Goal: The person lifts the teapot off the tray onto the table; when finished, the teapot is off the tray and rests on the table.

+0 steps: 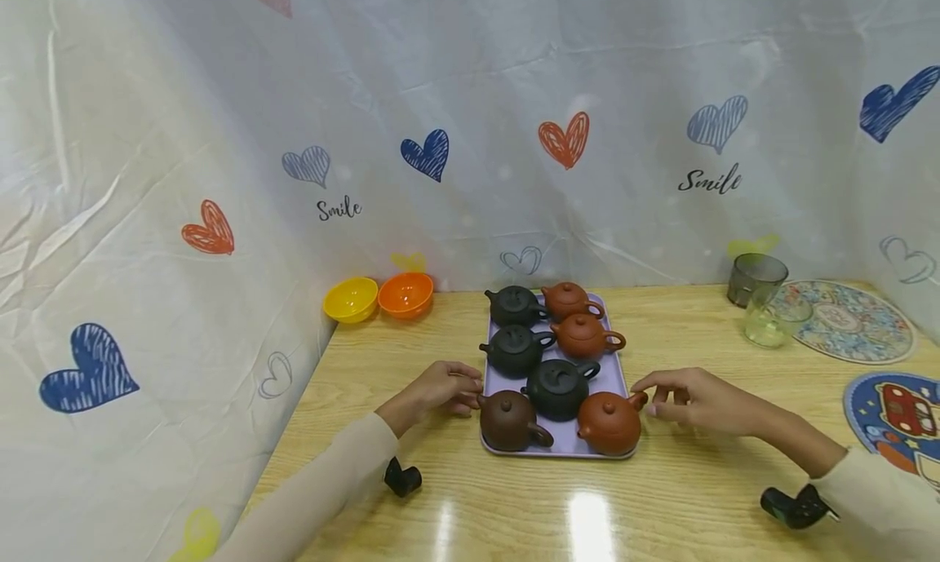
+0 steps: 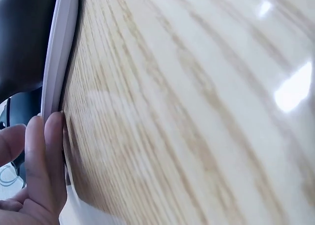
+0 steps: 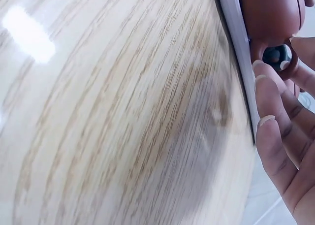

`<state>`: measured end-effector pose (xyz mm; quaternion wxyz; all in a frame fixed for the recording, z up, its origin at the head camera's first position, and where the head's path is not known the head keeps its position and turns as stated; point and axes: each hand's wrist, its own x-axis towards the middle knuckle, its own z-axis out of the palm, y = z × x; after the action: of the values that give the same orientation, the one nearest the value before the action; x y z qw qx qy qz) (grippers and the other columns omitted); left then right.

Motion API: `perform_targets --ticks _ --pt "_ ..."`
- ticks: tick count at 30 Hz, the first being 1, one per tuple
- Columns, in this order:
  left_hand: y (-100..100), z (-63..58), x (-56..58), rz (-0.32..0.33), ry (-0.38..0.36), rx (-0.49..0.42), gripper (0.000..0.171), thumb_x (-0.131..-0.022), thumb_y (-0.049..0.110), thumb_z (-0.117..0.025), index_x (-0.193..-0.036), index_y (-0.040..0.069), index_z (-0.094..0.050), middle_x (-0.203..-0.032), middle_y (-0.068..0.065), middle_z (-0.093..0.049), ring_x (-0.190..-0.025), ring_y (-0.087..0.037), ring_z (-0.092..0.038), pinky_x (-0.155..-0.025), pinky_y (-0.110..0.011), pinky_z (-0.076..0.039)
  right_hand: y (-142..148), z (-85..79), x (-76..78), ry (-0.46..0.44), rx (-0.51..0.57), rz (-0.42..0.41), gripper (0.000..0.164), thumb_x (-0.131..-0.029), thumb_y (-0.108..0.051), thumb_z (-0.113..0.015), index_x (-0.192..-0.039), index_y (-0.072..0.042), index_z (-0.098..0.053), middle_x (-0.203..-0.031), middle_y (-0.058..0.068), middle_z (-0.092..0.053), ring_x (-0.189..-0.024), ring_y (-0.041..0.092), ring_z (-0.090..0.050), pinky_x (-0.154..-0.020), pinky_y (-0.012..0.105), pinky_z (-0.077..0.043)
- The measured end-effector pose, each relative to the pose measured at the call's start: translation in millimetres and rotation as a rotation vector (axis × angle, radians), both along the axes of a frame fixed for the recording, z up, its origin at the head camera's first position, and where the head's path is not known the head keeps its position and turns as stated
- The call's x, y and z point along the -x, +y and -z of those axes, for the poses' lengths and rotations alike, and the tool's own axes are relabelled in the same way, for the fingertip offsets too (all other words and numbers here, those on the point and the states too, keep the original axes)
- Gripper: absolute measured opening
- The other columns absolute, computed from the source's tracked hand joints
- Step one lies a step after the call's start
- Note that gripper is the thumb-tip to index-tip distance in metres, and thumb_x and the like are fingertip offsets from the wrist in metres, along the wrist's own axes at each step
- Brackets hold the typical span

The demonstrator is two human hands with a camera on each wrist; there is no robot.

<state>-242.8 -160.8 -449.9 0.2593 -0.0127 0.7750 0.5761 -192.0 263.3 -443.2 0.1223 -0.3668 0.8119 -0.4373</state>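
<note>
A lilac tray (image 1: 558,453) on the table bears several small teapots. At its front right stands an orange-brown teapot (image 1: 609,423), its handle toward my right hand (image 1: 693,399). Finger and thumb close around that handle in the head view; in the right wrist view fingertips (image 3: 266,124) lie at it beside the tray's edge. My left hand (image 1: 444,387) is at the tray's left side, near the spout of a dark brown teapot (image 1: 507,422). In the left wrist view, fairly straight fingers (image 2: 37,153) touch the outer rim (image 2: 60,48). Several black teapots (image 1: 558,389) fill the tray's middle and left.
Two more orange-brown teapots (image 1: 583,336) are at the back right of the tray. Yellow (image 1: 351,299) and orange bowls (image 1: 406,294) stand back left. Two cups, one grey (image 1: 756,276) and one pale green (image 1: 774,321), stand by round mats (image 1: 859,321) at right. A curtain hangs behind.
</note>
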Motion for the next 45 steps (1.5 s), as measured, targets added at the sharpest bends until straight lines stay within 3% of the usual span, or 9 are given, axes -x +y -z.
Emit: perform_targets --ticks 11,19,29,36,45 --pt "2.6 2.9 2.7 0.016 0.025 -0.007 0.034 -0.09 0.004 -0.068 -0.122 -0.007 -0.062 -0.087 -0.011 -0.072 -0.073 -0.015 -0.07 -0.068 -0.028 -0.063 -7.7 1.7 3.7 -0.009 0.025 -0.008 0.013 -0.101 -0.01 -0.06 -0.113 -0.013 -0.065 -0.078 0.011 -0.067 -0.054 0.018 -0.061 -0.043 0.028 -0.051" --pt "4.8 -0.4 1.8 0.019 0.046 0.067 0.029 -0.089 0.001 -0.067 -0.117 -0.005 -0.064 -0.088 -0.008 -0.073 -0.075 -0.015 -0.068 -0.067 -0.028 -0.063 -11.8 3.2 6.9 -0.012 0.025 -0.012 0.01 -0.1 -0.008 -0.061 -0.107 -0.014 -0.064 -0.072 0.01 -0.063 -0.052 0.02 -0.06 -0.041 0.028 -0.05" --pt "7.6 3.4 0.0 -0.021 0.07 0.073 0.029 -0.089 0.001 -0.068 -0.117 -0.005 -0.064 -0.09 -0.009 -0.073 -0.077 -0.015 -0.068 -0.069 -0.03 -0.063 -12.0 6.5 9.2 -0.026 0.003 -0.002 0.013 -0.1 -0.006 -0.059 -0.106 -0.013 -0.068 -0.084 0.01 -0.068 -0.058 0.016 -0.062 -0.047 0.028 -0.053" --pt "8.0 6.4 0.9 -0.021 0.081 0.061 0.029 -0.09 0.002 -0.067 -0.118 -0.005 -0.064 -0.09 -0.009 -0.072 -0.077 -0.014 -0.068 -0.07 -0.029 -0.063 -11.4 5.4 9.9 -0.02 -0.007 -0.001 0.013 -0.099 -0.005 -0.059 -0.102 -0.014 -0.068 -0.081 0.008 -0.068 -0.061 0.013 -0.064 -0.05 0.031 -0.057" --pt "8.7 6.5 -1.0 -0.024 0.1 0.067 0.03 -0.091 0.001 -0.066 -0.12 -0.006 -0.063 -0.099 -0.012 -0.072 -0.078 -0.014 -0.068 -0.072 -0.031 -0.063 -12.8 5.3 10.0 0.013 -0.034 -0.012 0.013 -0.101 -0.008 -0.058 -0.102 -0.017 -0.068 -0.092 0.005 -0.069 -0.062 0.009 -0.062 -0.05 0.029 -0.056"
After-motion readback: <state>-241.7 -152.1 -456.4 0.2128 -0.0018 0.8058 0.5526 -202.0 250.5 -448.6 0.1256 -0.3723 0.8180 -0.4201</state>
